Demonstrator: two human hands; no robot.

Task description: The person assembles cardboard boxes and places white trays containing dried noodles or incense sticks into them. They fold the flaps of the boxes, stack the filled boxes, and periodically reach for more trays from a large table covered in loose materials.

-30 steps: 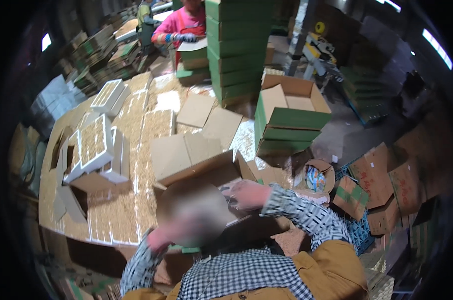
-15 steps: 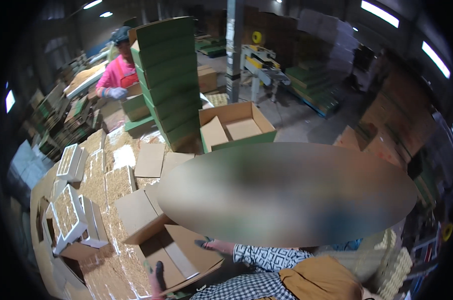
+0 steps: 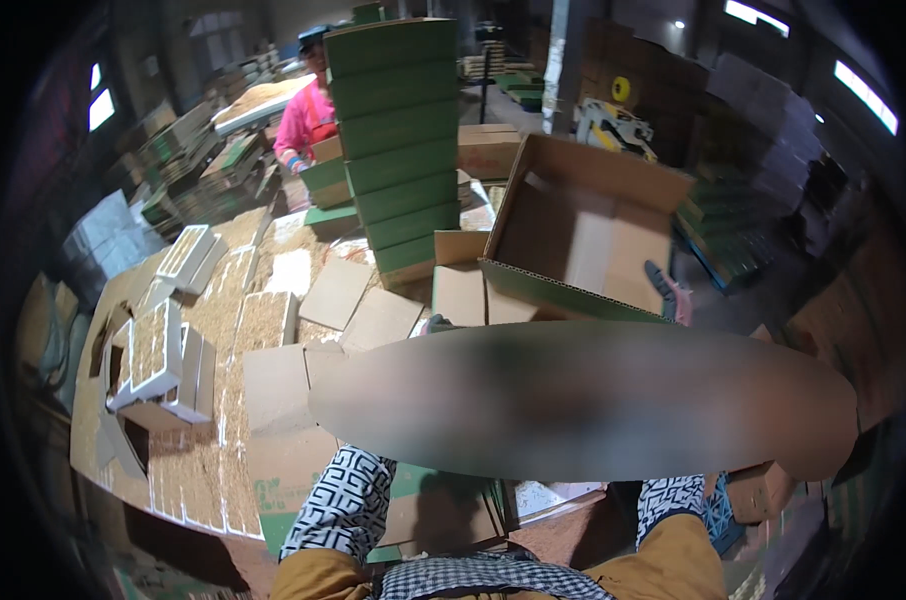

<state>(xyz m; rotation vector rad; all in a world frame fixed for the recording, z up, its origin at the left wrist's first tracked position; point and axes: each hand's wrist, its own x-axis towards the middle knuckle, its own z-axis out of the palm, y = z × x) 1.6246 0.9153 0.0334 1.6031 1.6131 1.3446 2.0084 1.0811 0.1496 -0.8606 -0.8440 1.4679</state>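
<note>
A: While I hold it up in front of me, the open cardboard box (image 3: 583, 235) is tipped so its brown inside faces me, with its green outside showing along the lower edge. It hangs just to the right of the tall stack of green boxes (image 3: 398, 140).

B: Which hand has it?

A: My right hand (image 3: 670, 292), in a blue glove, is at the box's lower right corner, fingers reaching up against the wall. My left hand (image 3: 435, 324) shows only as a grey gloved tip below the box's lower left corner. A blurred patch covers the rest of both, so I cannot tell whether the fingers are spread or pressed together, or how firmly either hand grips.

B: What lies around the box?

A: Left of it and lower, the table (image 3: 198, 470) carries flat cardboard sheets (image 3: 336, 292) and white trays of small pale pieces (image 3: 158, 350). A second brown box (image 3: 488, 150) sits behind the green stack, to the left of my box's top edge.

B: Anyone else?

A: A person in a pink top (image 3: 308, 120) stands beyond the green stack, well apart from the box I hold.
</note>
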